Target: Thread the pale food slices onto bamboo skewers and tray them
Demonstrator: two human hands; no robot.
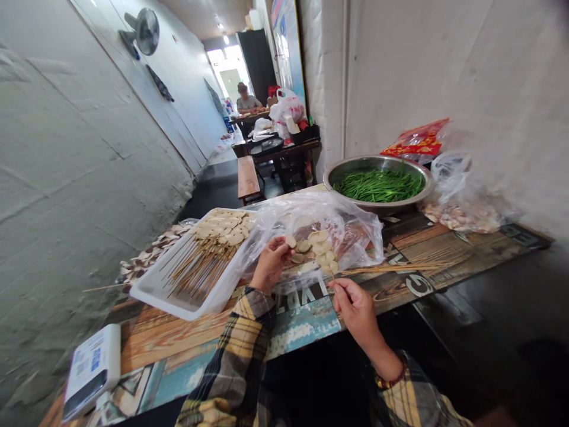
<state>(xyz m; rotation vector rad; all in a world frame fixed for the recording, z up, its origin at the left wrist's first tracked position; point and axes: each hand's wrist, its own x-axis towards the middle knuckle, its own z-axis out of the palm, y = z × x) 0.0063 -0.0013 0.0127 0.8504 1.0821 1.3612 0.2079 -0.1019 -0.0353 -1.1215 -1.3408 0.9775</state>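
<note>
My left hand (269, 265) pinches a thin, pale round slice (290, 242) between thumb and fingers, above an opened clear plastic bag (360, 228). My right hand (357, 307) grips the lower end of a skewer (326, 255) that points away from me. Several overlapping pale slices are threaded on it; the kind of food is not clear. A few loose slices (303, 246) lie on the bag near my left fingertips. On the left, a white plastic tray (178, 309) holds many filled skewers (222, 231), their bare sticks toward me.
Bare sticks (395, 268) lie right of the bag. Behind it stands a metal basin (377, 206) of green stalks. Plastic bags of food (466, 207) sit far right, dark-edged slices (153, 249) beyond the tray, a white device (92, 370) front left. A person (247, 101) sits far back.
</note>
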